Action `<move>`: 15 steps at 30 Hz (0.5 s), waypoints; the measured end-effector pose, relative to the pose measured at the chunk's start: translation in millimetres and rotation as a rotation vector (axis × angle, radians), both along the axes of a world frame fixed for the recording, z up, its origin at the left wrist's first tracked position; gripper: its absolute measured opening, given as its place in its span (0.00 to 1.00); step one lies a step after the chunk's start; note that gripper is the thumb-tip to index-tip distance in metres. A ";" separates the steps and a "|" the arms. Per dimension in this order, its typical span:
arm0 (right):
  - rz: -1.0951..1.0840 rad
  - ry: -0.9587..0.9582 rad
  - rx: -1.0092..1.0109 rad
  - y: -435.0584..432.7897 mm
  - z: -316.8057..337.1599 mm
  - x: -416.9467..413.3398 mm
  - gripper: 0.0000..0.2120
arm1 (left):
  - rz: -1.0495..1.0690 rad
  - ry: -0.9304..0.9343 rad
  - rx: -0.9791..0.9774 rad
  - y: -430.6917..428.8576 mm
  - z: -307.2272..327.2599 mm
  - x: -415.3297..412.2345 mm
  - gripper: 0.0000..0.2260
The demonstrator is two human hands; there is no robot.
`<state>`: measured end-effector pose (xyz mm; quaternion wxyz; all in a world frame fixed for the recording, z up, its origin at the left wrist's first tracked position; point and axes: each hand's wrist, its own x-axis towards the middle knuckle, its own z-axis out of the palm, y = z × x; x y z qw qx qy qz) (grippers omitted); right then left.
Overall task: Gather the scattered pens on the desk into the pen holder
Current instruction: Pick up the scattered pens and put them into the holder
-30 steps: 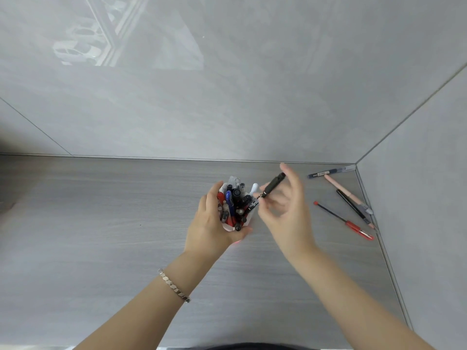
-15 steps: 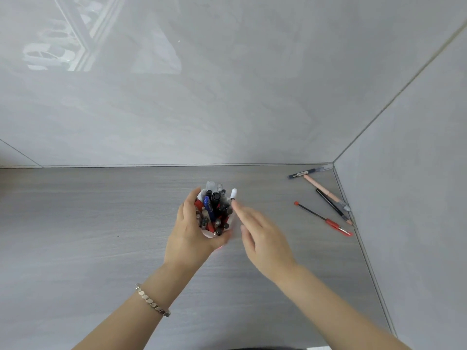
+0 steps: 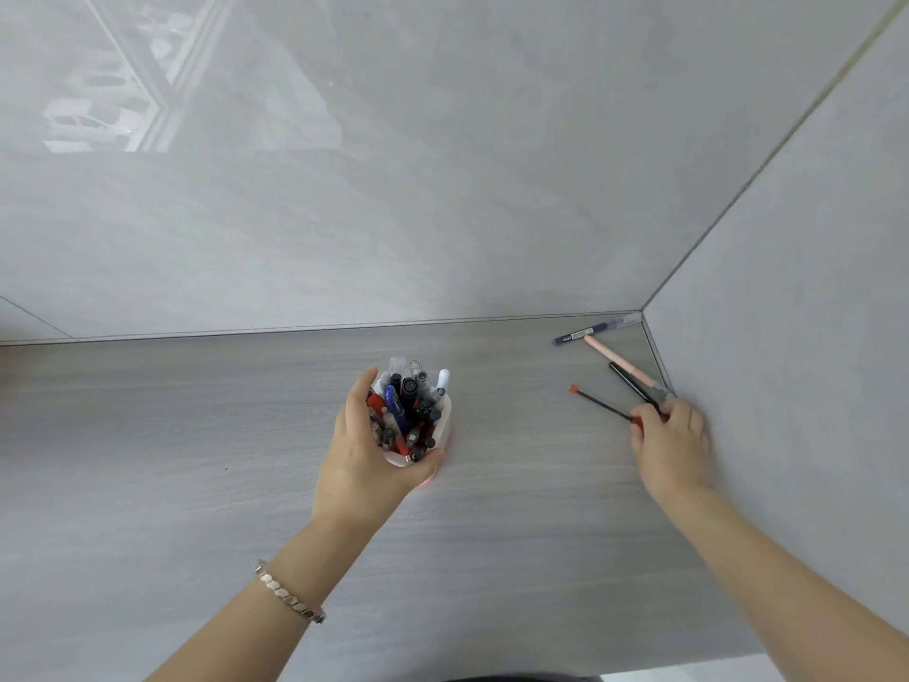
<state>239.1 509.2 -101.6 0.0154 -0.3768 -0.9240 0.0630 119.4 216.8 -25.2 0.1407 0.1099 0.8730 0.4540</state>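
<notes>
The white pen holder (image 3: 445,419) stands mid-desk, packed with several pens (image 3: 403,406). My left hand (image 3: 359,465) is wrapped around its left and near side. My right hand (image 3: 674,445) is far to the right, close to the side wall. Its thumb and fingers pinch the red grip end of the thin red pen (image 3: 600,403), which lies flat on the desk. The near end of a black pen (image 3: 629,381) is under the same fingers. A pink pen (image 3: 615,356) and a blue-labelled clear pen (image 3: 585,333) lie further back in the corner.
The grey wood-grain desk (image 3: 196,435) meets a glossy back wall and a side wall (image 3: 811,337) on the right. The loose pens sit tight in that corner. A metal bracelet (image 3: 290,595) is on my left wrist.
My right hand let go of the black marker into the holder, then swung right to the corner and closed on the red pen's end. The left hand stayed on the holder.
</notes>
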 end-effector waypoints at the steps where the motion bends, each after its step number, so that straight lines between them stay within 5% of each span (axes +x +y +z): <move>1: -0.009 0.006 -0.005 0.5 -1.2 -0.7 0.07 | 0.000 0.003 -0.002 0.1 -0.2 0.4 0.45; 10: 0.097 -0.181 -0.124 2.2 10.2 -2.8 0.09 | -0.022 0.017 -0.026 0.1 4.2 0.0 0.47; 15: 0.143 -0.117 -0.352 -33.3 40.6 -6.2 0.17 | -0.085 0.354 -0.139 7.4 10.8 -7.6 0.41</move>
